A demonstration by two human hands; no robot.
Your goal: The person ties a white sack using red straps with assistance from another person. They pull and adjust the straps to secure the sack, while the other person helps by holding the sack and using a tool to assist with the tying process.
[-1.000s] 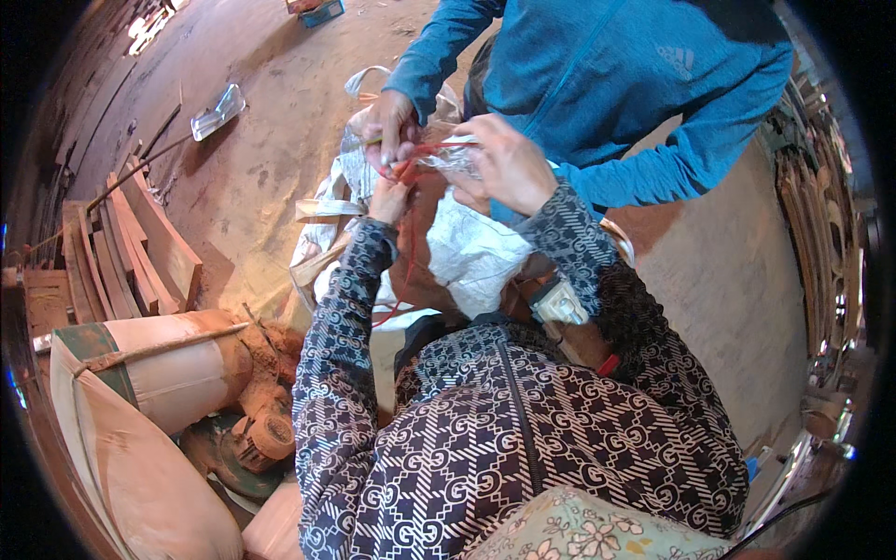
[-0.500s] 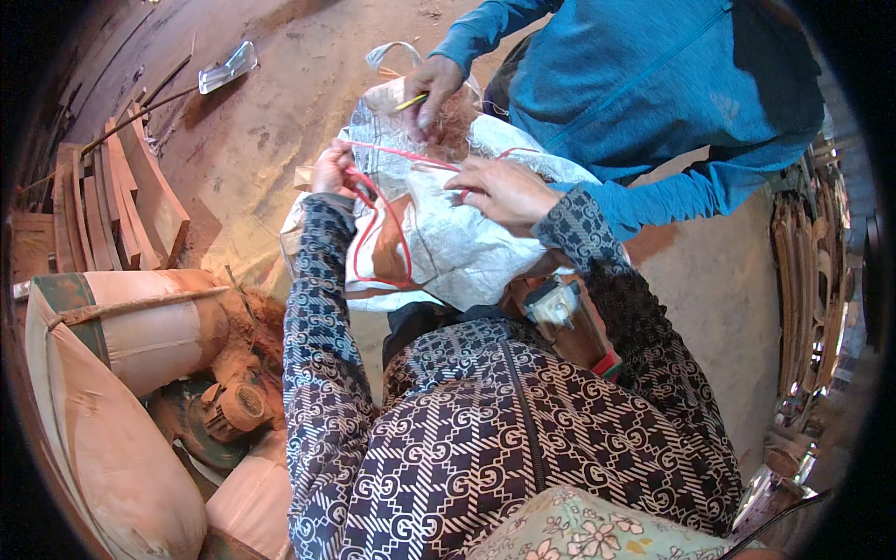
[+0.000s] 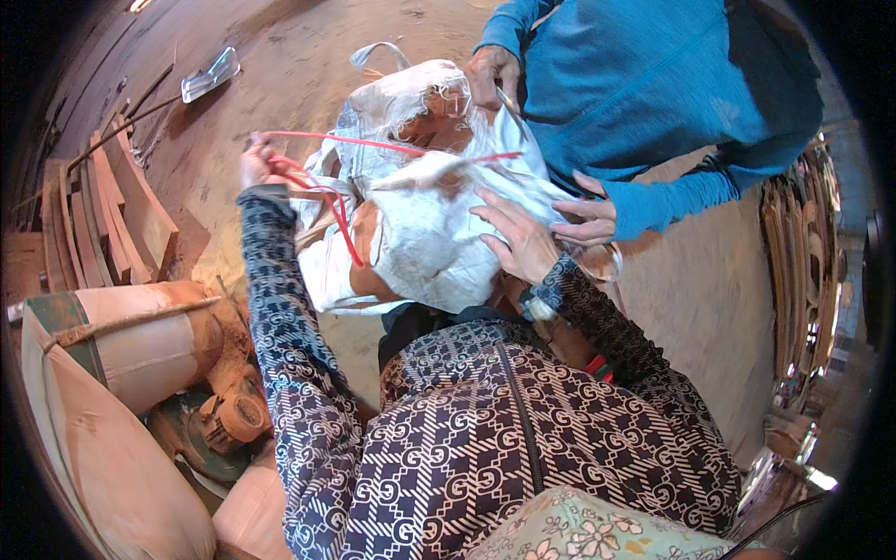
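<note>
A full white woven sack (image 3: pixel 420 238) stands in front of me, brown dust showing at its mouth. My left hand (image 3: pixel 259 163) is out to the left, closed on a red cord (image 3: pixel 373 147) that runs taut across the sack's top. My right hand (image 3: pixel 518 238) presses flat on the sack's right side, fingers spread. A person in a blue top stands opposite. One of their hands (image 3: pixel 492 73) holds the sack's top edge and the other hand (image 3: pixel 586 217) rests on the sack next to my right hand.
Curved wooden pieces (image 3: pixel 103 224) are stacked at the left. A large filled dust bag (image 3: pixel 112 373) and a dusty motor (image 3: pixel 229 420) sit at the lower left. More curved wooden parts (image 3: pixel 803 271) stand at the right. A shovel (image 3: pixel 207 77) lies on the dusty floor behind.
My left hand has pulled the red cord out to the left, drawing it tight across the sack. The other person's near hand has come down beside my right hand.
</note>
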